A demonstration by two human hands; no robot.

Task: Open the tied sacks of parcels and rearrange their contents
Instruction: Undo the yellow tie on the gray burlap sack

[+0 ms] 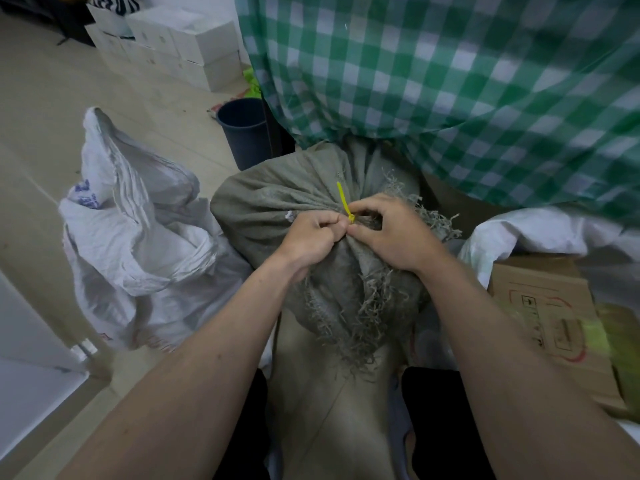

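Pale tiled floor [41,140], white cartons [180,43] stacked far left. Left: white woven sack [138,244] slumped, mouth loose, seemingly opened already. Centre: grey burlap sack [277,202] tied by yellow zip tie [344,200]. Left hand [310,237] and right hand [391,233] curl fingers, pinching gathered neck at tie. Judgement: early; tie uncut, rearranging undone. Right: green checked cloth [450,81], cardboard box [547,306]. Parcels hidden; tie lock obscured by fingers.

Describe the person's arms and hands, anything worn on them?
Both forearms are bare up to the bottom edge of the picture, with no sleeves in view. The left hand and right hand wear no gloves, and no rings, watch or wristbands show. The fingers are bare, with short nails.
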